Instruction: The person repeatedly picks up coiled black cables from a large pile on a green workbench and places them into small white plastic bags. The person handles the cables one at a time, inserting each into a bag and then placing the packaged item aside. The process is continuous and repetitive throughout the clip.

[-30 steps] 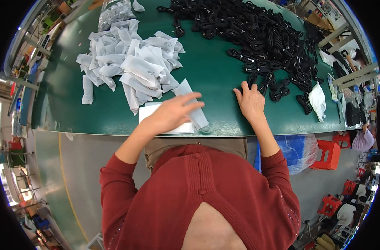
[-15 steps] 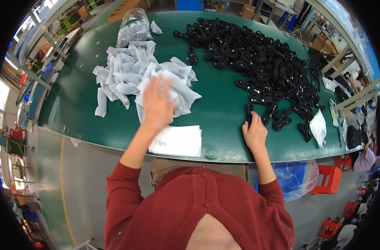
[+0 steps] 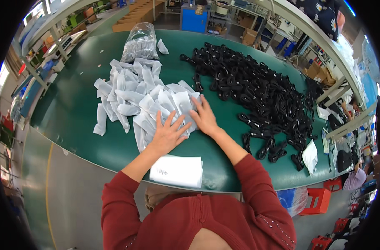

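Observation:
Both my hands rest on the near side of a heap of translucent white pouches [image 3: 129,98]. My left hand [image 3: 168,134] lies with its fingers spread over the nearest pouches. My right hand [image 3: 204,116] touches the heap's right edge, fingers stretched out and apart. Just below my left hand, a flat stack of white empty-looking bags [image 3: 177,171] lies at the table's front edge. To the right spreads a big pile of black bundled cables [image 3: 256,85]. A few loose bundles, among them one black cable bundle [image 3: 247,142], lie at that pile's near side.
A clear plastic bag [image 3: 140,43] filled with small packed pieces stands behind the pouches on the green table [image 3: 77,125]. A crumpled white bag [image 3: 310,156] lies at the right. Metal frame posts [image 3: 352,121] rise beyond the right edge; a red stool [image 3: 315,201] stands below.
My right hand has left the black cable bundle and moved left to the pouches. My left hand now lies flat on the heap. The head view has tilted up a little.

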